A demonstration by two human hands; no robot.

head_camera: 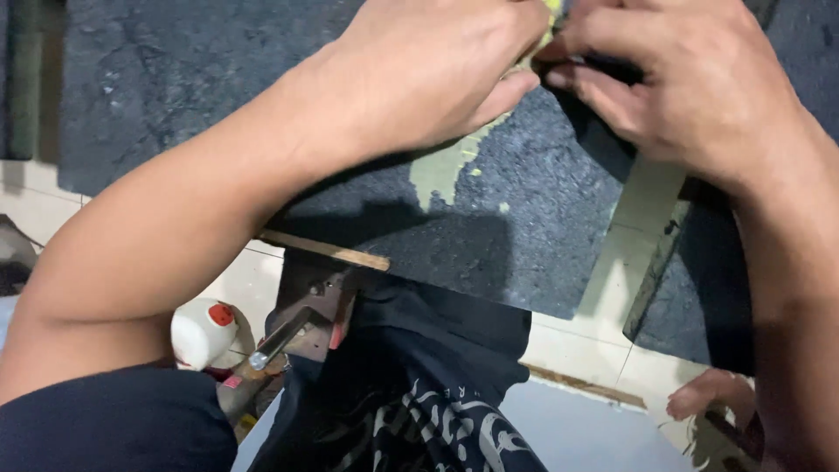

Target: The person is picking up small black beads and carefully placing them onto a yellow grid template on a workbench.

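My left hand (428, 70) and my right hand (690, 79) meet at the top of the view, fingertips pinched together on a small dark piece (603, 65) with a yellow-green bit beside it. They work over a dark grey rough slab (516, 218) that carries a pale green smear (441, 170). What exactly sits between my fingers is mostly hidden.
A second dark slab (699, 306) lies at the right over pale floor tiles (612, 280). A thin wooden strip (323, 249) pokes from under the slab. A white bottle with a red cap (203, 330), a metal tool (280, 341) and my bare foot (712, 395) are below.
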